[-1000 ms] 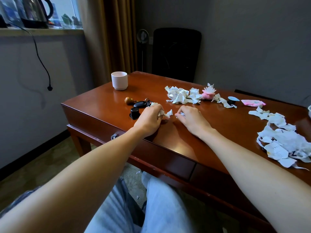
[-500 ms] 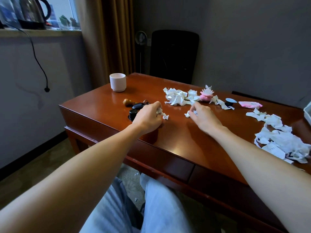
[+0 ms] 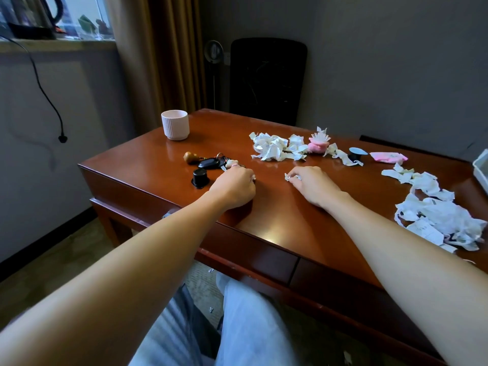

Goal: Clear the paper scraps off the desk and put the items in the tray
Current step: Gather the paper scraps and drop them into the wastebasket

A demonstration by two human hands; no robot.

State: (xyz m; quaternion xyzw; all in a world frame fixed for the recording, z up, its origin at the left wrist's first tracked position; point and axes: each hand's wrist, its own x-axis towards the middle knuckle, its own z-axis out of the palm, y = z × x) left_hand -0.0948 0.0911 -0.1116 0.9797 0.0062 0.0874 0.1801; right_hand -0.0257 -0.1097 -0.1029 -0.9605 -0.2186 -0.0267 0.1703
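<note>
On the brown wooden desk [image 3: 274, 207], my left hand [image 3: 233, 186] lies with fingers curled; white paper shows at its fingertips, the rest hidden in the fist. My right hand [image 3: 314, 186] pinches a small white paper scrap [image 3: 291, 177] at its fingertips. A pile of white scraps [image 3: 277, 146] lies at the far middle, and a bigger pile [image 3: 435, 207] spreads at the right. The edge of a pale tray [image 3: 482, 167] shows at the far right. A key fob with keys [image 3: 210, 162] and a black cap [image 3: 200, 177] sit left of my left hand.
A ribbed white cup [image 3: 175, 124] stands at the far left corner. A pink holder of sticks [image 3: 319, 143], a black stand with a blue disc [image 3: 356, 154] and a pink packet [image 3: 388, 157] line the far side. A black chair [image 3: 268, 77] stands behind the desk.
My right hand drew back from the far pile toward me with a scrap at its fingertips. My left hand's fist closed further over its scraps, hiding most of them.
</note>
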